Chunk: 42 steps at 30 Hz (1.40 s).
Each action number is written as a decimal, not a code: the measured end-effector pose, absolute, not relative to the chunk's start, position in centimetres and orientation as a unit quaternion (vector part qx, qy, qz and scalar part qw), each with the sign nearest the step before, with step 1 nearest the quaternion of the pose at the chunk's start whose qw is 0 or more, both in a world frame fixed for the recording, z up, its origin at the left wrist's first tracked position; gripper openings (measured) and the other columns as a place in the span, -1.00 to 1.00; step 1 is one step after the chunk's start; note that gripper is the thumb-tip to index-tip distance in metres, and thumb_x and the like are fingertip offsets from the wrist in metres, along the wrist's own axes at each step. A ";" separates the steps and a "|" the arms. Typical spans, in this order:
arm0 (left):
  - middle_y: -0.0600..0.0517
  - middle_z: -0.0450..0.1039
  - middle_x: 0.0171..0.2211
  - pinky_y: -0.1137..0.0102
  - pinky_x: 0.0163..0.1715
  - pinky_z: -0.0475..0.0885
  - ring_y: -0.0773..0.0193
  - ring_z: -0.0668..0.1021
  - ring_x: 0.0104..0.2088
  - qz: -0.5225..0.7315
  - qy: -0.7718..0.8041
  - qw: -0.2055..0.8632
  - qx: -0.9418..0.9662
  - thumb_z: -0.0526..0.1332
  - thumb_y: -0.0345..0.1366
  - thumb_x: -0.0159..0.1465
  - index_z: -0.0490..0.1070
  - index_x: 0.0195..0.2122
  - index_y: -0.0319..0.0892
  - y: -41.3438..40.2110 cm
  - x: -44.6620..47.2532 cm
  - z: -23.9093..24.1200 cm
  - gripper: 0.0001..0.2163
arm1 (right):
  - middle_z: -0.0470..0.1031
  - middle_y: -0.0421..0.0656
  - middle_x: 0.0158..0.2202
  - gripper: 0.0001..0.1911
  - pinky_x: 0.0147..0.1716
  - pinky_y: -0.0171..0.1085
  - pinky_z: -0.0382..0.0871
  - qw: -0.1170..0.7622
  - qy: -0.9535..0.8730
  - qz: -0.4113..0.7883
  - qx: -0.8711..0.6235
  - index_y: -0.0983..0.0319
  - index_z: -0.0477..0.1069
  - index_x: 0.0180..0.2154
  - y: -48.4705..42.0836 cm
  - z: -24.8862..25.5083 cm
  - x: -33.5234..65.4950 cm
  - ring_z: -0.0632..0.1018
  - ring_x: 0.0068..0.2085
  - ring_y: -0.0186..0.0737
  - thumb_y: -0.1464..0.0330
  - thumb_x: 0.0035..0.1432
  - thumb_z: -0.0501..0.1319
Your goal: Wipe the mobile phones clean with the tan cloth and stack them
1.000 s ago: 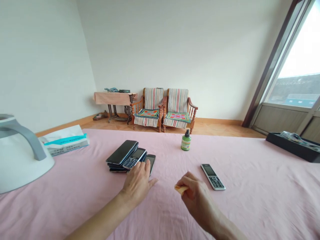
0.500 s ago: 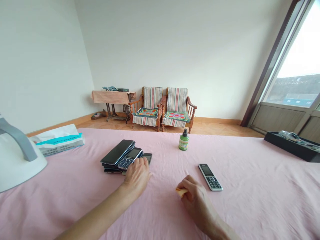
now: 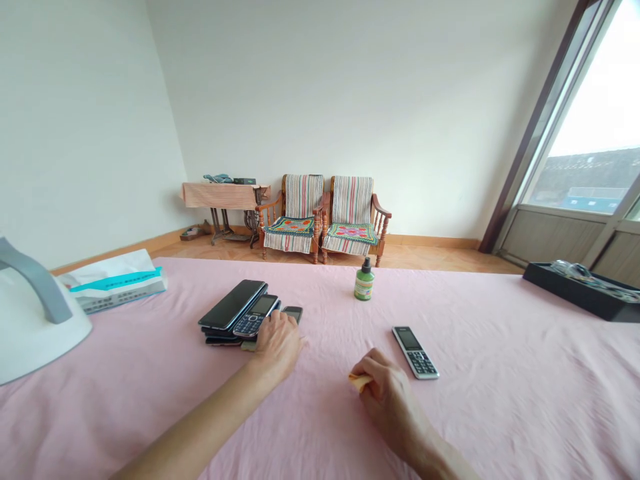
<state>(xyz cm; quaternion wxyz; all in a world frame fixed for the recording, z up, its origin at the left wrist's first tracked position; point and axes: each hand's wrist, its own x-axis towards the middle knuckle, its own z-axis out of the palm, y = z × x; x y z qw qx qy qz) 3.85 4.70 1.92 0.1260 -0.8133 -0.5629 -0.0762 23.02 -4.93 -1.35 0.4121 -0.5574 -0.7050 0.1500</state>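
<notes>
My left hand (image 3: 277, 344) lies on the right end of a small heap of phones (image 3: 239, 317), its fingers curled over a dark phone (image 3: 293, 313) whose top sticks out beyond them. A keypad phone (image 3: 255, 315) and a black smartphone (image 3: 232, 303) lie just left of the fingers. My right hand (image 3: 385, 389) rests on the pink cloth (image 3: 500, 387), closed round a small yellowish pad (image 3: 359, 381). A slim silver keypad phone (image 3: 415, 353) lies alone to the right of that hand. A small green bottle (image 3: 364, 281) stands farther back.
A white appliance with a grey handle (image 3: 30, 313) sits at the left edge, with a white and teal packet (image 3: 113, 281) behind it. A black tray (image 3: 583, 290) with items lies at the far right. Two wooden armchairs (image 3: 325, 217) and a side table stand by the wall.
My left hand has slid left and forward over the dark phone, covering more of it. My right hand stays closed on the pad, nearly still. The view has shifted slightly.
</notes>
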 end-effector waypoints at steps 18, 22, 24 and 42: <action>-0.02 0.38 -0.26 0.27 -0.17 0.34 0.09 0.44 -0.17 -0.245 -0.482 -0.121 -0.833 0.27 -0.36 0.01 0.27 -0.24 -0.15 -0.2 1.3 0.3 -0.72 | 0.37 -0.20 -0.43 -0.66 -0.42 -0.39 0.18 0.420 -0.696 0.155 -0.561 0.24 0.41 -0.46 -4.8 -1.3 23.1 0.41 -0.38 -0.32 0.71 -0.16 0.00; 0.05 0.36 -0.35 0.32 -0.28 0.33 0.14 0.44 -0.26 -0.249 -0.483 -0.136 -0.828 0.27 -0.41 -0.02 0.24 -0.34 -0.13 -1.0 2.0 0.3 -0.75 | 0.36 -0.21 -0.43 -0.67 -0.41 -0.38 0.18 0.420 -0.696 0.151 -0.563 0.24 0.40 -0.46 -4.8 -1.2 23.3 0.41 -0.38 -0.32 0.70 -0.17 0.01; 0.08 0.35 -0.38 0.34 -0.32 0.34 0.17 0.45 -0.31 -0.230 -0.483 -0.169 -0.828 0.35 -0.34 -0.06 0.24 -0.34 -0.13 -1.4 2.3 0.5 -0.69 | 0.36 -0.21 -0.43 -0.67 -0.40 -0.37 0.18 0.420 -0.693 0.149 -0.566 0.24 0.41 -0.46 -4.8 -1.1 23.4 0.41 -0.38 -0.31 0.69 -0.17 0.01; -0.25 0.14 0.17 -0.05 0.15 0.08 -0.22 0.21 0.17 -0.172 -0.358 -0.236 -0.887 0.45 0.00 -0.25 -0.34 0.32 -0.19 1.7 3.4 0.0 0.23 | 0.42 -0.21 -0.38 -0.68 -0.39 -0.39 0.24 0.398 -0.719 0.259 -0.508 0.22 0.47 -0.43 -5.7 0.5 22.8 0.45 -0.36 -0.34 0.68 -0.10 0.08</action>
